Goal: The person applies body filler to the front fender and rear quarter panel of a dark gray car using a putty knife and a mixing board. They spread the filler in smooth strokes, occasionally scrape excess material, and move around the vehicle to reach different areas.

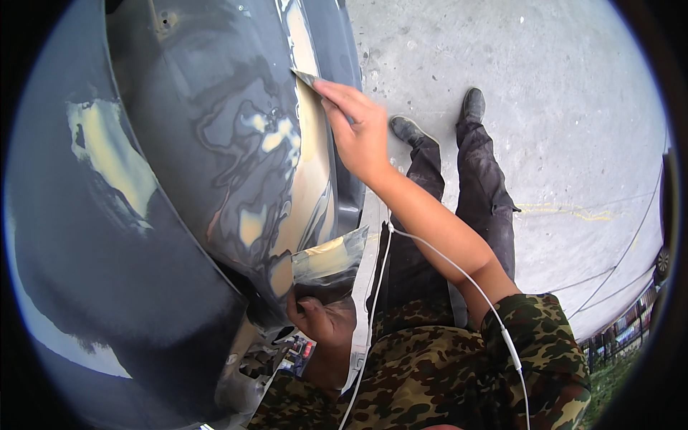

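Note:
My right hand (362,132) pinches a thin putty spreader (307,77). The spreader's edge rests against a long strip of pale yellow filler (312,129) on a grey car body panel (208,79). Lower down, close to my body, my left hand (315,319) is closed on a flat putty board (326,269). A band of yellow putty lies across the board's upper part. Sanded patches in cream and grey (276,136) spread over the panel to the left of the strip.
Another dark grey panel (64,251) curves along the left, with a cream filler patch (111,158). My shoes (473,106) stand on the pale concrete floor (559,93). A white cable (466,276) hangs across my right arm. A fence (623,330) shows at the lower right.

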Action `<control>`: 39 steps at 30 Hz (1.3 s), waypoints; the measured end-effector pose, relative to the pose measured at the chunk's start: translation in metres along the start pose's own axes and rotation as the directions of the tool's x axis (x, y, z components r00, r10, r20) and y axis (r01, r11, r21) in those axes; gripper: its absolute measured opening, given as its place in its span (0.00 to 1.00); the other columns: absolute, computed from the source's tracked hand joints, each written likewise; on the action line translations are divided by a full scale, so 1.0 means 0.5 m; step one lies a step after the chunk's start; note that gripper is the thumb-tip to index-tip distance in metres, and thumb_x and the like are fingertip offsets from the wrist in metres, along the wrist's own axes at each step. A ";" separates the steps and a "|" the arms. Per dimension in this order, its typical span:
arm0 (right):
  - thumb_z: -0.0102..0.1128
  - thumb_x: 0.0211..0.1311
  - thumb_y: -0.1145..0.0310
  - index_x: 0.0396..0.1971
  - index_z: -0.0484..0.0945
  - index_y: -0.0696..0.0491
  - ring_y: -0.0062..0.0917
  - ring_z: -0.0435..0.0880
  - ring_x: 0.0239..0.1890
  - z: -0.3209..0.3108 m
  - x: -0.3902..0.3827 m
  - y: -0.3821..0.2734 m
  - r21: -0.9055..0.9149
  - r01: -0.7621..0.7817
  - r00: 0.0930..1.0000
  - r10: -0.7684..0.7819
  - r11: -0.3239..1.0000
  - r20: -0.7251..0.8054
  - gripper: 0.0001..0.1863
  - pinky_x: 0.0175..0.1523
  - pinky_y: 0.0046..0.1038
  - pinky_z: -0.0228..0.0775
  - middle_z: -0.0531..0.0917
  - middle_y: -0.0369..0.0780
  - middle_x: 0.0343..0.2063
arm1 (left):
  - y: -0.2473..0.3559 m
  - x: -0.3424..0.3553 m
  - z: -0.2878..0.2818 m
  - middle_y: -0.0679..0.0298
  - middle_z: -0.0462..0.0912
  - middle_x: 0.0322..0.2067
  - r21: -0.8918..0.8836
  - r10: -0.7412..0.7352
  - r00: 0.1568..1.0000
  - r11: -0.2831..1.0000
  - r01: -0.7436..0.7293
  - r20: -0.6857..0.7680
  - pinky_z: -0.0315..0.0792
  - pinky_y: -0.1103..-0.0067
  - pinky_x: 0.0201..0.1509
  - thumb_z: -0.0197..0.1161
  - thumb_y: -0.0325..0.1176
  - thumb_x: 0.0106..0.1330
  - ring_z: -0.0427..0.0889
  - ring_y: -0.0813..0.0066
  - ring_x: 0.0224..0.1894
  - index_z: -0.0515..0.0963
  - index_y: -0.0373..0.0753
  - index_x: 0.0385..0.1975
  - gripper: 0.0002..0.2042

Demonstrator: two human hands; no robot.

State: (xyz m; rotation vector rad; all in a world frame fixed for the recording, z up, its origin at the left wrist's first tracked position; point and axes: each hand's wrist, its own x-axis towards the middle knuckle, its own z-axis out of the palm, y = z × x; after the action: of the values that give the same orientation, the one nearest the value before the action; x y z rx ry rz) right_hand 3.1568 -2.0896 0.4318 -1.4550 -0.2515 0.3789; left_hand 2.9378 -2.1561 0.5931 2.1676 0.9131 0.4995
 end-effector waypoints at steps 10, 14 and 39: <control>0.56 0.58 0.84 0.47 0.81 0.57 0.38 0.83 0.49 -0.007 -0.147 -0.059 -0.030 -0.174 0.984 0.175 0.984 0.037 0.17 0.54 0.29 0.73 0.83 0.49 0.45 | 0.038 0.034 0.020 0.36 0.64 0.59 -0.592 -0.321 0.942 0.780 0.205 -0.097 0.70 0.57 0.62 0.40 0.33 0.77 0.72 0.51 0.59 0.54 0.24 0.62 0.21; 0.57 0.57 0.85 0.48 0.81 0.57 0.38 0.83 0.50 -0.005 -0.191 -0.094 -0.005 -0.235 0.971 0.234 0.972 0.054 0.19 0.54 0.28 0.73 0.83 0.49 0.45 | 0.050 0.049 0.027 0.38 0.65 0.59 -0.620 -0.336 0.939 0.753 0.221 -0.074 0.71 0.56 0.61 0.41 0.34 0.77 0.73 0.51 0.58 0.54 0.26 0.63 0.21; 0.55 0.68 0.73 0.52 0.78 0.61 0.19 0.79 0.44 -0.148 0.011 -0.089 0.113 -0.424 0.901 0.406 0.899 0.150 0.15 0.53 0.22 0.71 0.84 0.41 0.43 | 0.046 0.139 0.098 0.52 0.72 0.57 -0.918 -0.520 0.842 0.249 0.308 0.141 0.67 0.63 0.63 0.48 0.36 0.75 0.73 0.60 0.58 0.63 0.28 0.61 0.21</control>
State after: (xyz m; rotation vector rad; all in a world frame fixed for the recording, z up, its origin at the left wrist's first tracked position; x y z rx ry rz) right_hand 3.1953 -2.1581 0.4681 -1.3389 -0.0050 0.8220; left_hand 3.0235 -2.1393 0.5822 0.7576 0.9282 0.7246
